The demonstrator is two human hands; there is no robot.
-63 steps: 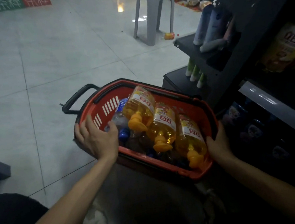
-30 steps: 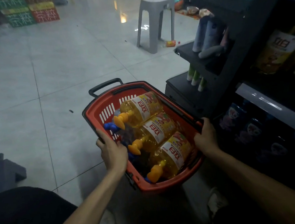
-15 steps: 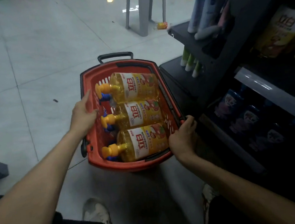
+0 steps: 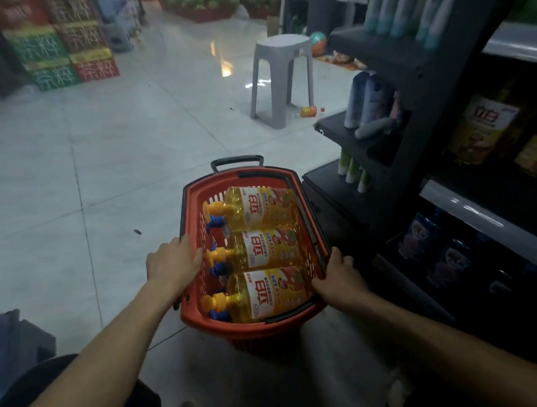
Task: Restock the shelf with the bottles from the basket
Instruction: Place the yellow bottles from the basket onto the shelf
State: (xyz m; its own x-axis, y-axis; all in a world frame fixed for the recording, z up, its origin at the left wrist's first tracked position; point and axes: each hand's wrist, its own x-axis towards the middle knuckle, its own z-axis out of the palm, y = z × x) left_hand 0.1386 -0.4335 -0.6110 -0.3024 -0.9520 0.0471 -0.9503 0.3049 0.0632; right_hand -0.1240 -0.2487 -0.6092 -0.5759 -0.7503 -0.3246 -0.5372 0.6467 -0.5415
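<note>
1 basket holding 3 yellow bottles, 1 stool.

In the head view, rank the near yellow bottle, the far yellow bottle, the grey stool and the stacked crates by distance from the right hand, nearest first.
From the right hand, which grips the red basket at its right rim:
1. Near yellow bottle, just left of the hand.
2. Far yellow bottle, at the basket's far end.
3. Grey stool, on the floor beyond the basket.
4. Stacked crates, far back on the left.

A grey plastic stool stands upper centre; stacked red and green crates fill the upper left.
</note>
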